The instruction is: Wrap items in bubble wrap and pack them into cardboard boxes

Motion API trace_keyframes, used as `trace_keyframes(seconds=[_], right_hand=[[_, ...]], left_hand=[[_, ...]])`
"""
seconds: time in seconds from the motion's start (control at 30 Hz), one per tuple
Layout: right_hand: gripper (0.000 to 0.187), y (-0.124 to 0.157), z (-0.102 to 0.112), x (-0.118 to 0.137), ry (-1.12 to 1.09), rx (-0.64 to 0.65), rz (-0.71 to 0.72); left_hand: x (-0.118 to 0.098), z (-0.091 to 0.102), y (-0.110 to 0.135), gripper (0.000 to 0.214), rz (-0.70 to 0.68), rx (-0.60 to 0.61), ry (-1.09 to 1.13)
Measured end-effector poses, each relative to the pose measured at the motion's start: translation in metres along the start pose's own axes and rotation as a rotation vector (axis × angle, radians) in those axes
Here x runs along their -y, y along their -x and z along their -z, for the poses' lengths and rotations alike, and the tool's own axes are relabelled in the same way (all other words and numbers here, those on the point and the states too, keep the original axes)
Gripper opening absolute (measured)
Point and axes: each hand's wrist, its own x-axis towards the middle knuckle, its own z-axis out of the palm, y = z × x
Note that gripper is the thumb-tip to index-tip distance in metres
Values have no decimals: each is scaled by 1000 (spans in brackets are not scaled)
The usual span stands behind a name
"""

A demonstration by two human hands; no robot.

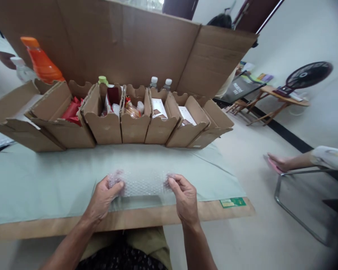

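A clear sheet of bubble wrap (145, 185) is stretched between my two hands, just above the pale green cloth (81, 161) on the table. My left hand (103, 197) pinches its left end, thumb on top. At the right end, my right hand (184, 197) grips it between thumb and fingers. The fingertips behind the bubble wrap are partly hidden. Beyond my hands stands a curved row of cardboard boxes (133, 133) with open tops. One holds something wrapped in red (72, 110), another a small red and tan packet (132, 108), and two hold white cards (159, 107).
A tall cardboard panel (129, 48) rises behind the boxes. An orange bottle (43, 62) and clear bottles with white caps (154, 81) stand by it. To the right are a fan (308, 75) on a small wooden table, a metal-framed chair (295, 210) and another person's leg (298, 162).
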Motion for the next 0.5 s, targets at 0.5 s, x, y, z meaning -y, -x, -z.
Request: trace_keyframes(seconds=[0.5], right_hand=[[28,-275,44,146,1290,75,398]], left_hand=[[15,26,-10,61,-83,69,-495]])
